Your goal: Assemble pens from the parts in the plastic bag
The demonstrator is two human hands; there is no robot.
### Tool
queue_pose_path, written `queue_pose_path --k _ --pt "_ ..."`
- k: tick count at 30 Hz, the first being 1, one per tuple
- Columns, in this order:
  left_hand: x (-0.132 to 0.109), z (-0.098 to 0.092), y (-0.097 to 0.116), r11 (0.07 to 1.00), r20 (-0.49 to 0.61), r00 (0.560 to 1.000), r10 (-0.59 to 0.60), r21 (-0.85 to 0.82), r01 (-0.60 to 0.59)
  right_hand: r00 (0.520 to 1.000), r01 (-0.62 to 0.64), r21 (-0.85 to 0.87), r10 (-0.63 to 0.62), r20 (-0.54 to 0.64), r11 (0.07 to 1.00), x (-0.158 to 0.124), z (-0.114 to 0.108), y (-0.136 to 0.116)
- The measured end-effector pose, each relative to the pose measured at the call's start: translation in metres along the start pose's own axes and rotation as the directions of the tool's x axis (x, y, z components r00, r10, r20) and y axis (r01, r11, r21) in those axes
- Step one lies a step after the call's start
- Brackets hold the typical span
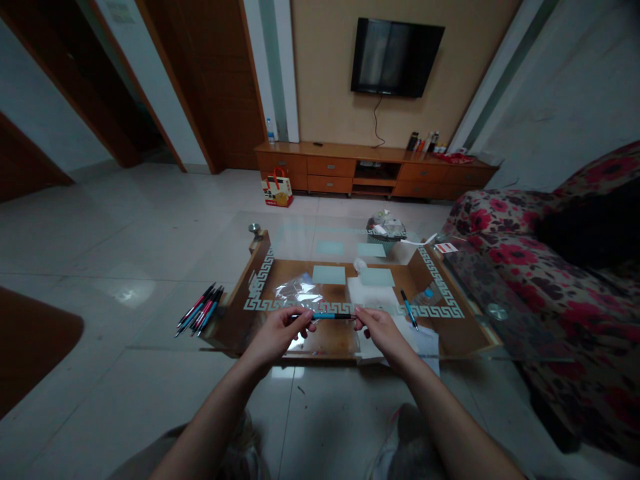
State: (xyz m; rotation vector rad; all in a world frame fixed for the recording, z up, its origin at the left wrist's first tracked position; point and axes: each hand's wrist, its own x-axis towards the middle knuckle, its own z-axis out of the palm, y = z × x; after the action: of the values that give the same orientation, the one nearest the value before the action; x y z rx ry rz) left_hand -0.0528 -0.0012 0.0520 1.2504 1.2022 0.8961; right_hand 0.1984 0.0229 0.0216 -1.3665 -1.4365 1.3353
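A blue and black pen (331, 316) lies level between my two hands, above the near part of the glass coffee table (295, 233). My left hand (286, 327) pinches its left end between thumb and fingers. At the other end, the fingertips of my right hand (373, 325) close around the pen's tip. Another blue and black pen (409, 309) rests on the glass to the right of my right hand. Off to the left, a pile of several pens (201, 311) in red, blue and black sits on the table.
Clear plastic wrapping (299, 291) and white papers (425, 343) show at the table. A basket (386, 227) of items stands at its far side, with a red and white card (447, 247) to the right. A flowered sofa (505, 227) borders the right; a TV cabinet (330, 165) stands beyond.
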Motion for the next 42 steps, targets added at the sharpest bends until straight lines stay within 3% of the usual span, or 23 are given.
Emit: queue_pose_path --k 11,28,42 --pt "0.0 0.0 0.001 1.0 -0.005 1.0 -0.007 -0.008 0.007 0.999 -0.029 0.054 0.028 0.033 0.998 -0.006 -0.001 -0.016" --pt "-0.002 0.0 0.002 1.0 -0.011 1.0 -0.024 -0.018 0.023 0.998 -0.04 0.038 0.041 -0.038 0.998 -0.001 -0.003 -0.008" --pt "-0.001 0.0 0.005 1.0 -0.012 1.0 -0.015 -0.011 0.015 0.999 -0.031 -0.005 0.031 -0.028 1.0 -0.003 -0.004 -0.01"
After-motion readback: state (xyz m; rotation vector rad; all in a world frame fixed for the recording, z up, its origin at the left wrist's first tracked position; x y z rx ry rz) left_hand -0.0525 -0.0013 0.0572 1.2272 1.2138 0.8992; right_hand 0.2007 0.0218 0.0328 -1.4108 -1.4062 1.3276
